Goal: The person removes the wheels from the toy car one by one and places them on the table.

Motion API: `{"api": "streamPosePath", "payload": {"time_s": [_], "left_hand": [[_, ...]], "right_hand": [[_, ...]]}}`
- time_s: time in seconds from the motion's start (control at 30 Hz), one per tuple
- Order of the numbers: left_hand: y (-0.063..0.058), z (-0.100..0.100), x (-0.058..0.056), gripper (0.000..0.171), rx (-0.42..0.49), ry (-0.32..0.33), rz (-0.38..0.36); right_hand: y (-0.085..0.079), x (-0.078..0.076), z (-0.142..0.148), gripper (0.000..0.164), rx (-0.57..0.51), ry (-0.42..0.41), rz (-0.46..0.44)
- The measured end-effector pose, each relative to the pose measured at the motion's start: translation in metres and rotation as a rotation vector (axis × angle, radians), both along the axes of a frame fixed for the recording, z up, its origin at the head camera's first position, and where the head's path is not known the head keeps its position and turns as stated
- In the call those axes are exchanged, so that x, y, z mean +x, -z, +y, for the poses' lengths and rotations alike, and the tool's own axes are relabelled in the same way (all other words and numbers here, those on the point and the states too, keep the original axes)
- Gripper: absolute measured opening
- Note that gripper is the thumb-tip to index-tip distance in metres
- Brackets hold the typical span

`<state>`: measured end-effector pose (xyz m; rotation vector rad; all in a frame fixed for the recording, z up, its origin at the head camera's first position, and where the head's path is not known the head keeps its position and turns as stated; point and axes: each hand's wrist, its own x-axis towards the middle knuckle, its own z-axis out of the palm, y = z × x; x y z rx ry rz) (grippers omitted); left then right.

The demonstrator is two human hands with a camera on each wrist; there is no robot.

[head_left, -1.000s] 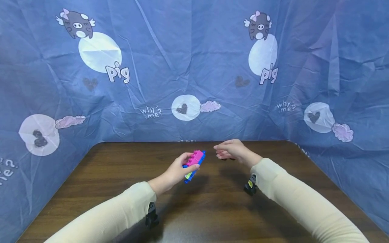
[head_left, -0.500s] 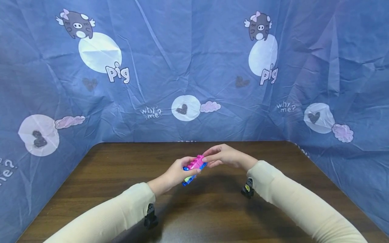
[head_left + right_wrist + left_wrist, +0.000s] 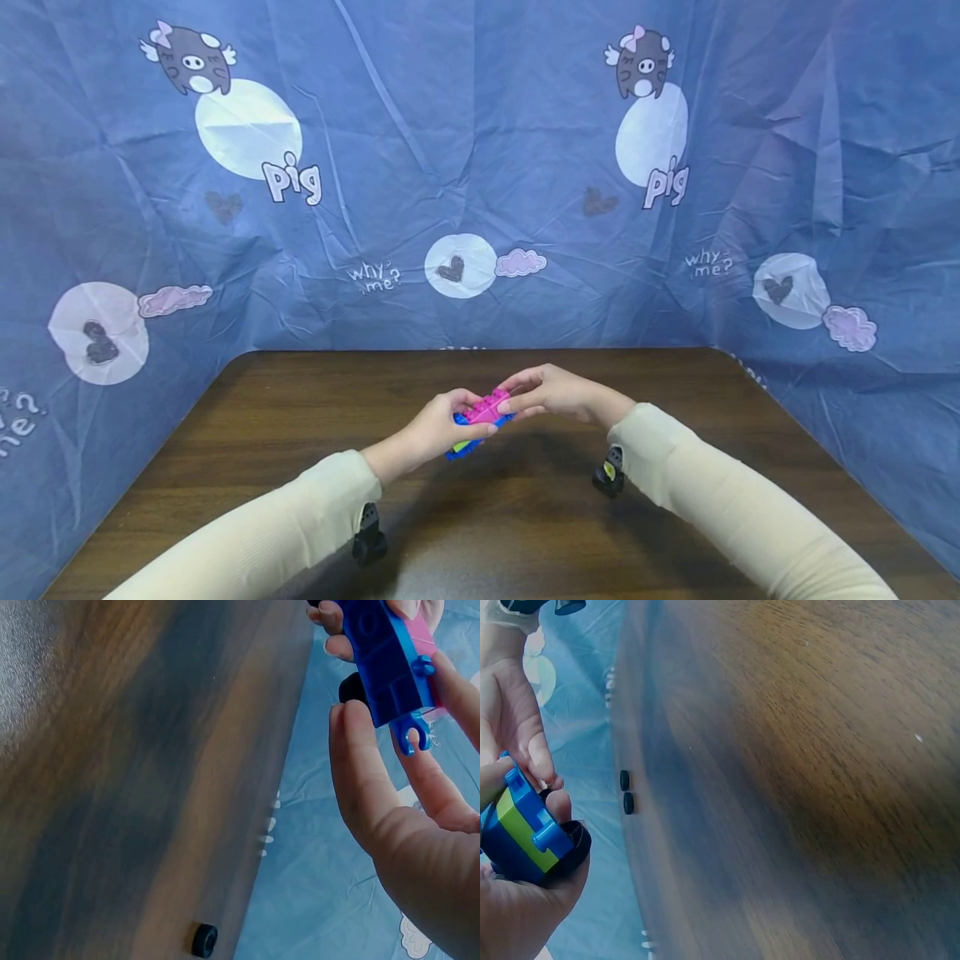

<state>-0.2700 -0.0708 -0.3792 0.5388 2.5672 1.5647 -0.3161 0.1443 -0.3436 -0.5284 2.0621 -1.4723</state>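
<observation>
A block-built toy car has pink bricks on top, a blue base and a yellow-green brick, held just above the table. My left hand grips its near end; in the left wrist view the blue connectors show, with a black wheel on that side. From the right, my right hand closes on the far end. The right wrist view has its fingertips against a black wheel beside the blue base, other fingers around the hooked end. Whether that wheel is fitted, I cannot tell.
Two loose black wheels stand near the edge of the brown wooden table; one loose wheel appears in the right wrist view. A blue printed cloth hangs behind the table and at its sides.
My right hand has come left and down from apart to the toy car's far end and now grips there. My left hand keeps its hold while the car tilts slightly.
</observation>
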Motion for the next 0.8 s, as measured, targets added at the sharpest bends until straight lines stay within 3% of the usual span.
{"api": "streamPosePath", "payload": {"time_s": [0.43, 0.6, 0.8], "left_hand": [[-0.003, -0.006, -0.001, 0.040, 0.092, -0.054, -0.093], [-0.004, -0.007, 0.000, 0.043, 0.184, -0.082, -0.124], [0.000, -0.007, -0.002, 0.043, 0.259, -0.066, -0.140]], "right_hand": [[0.007, 0.009, 0.001, 0.046, -0.069, 0.072, 0.054], [0.006, 0.015, 0.001, 0.049, -0.101, 0.129, 0.068], [0.008, 0.023, 0.001, 0.048, -0.168, 0.183, 0.087]]}}
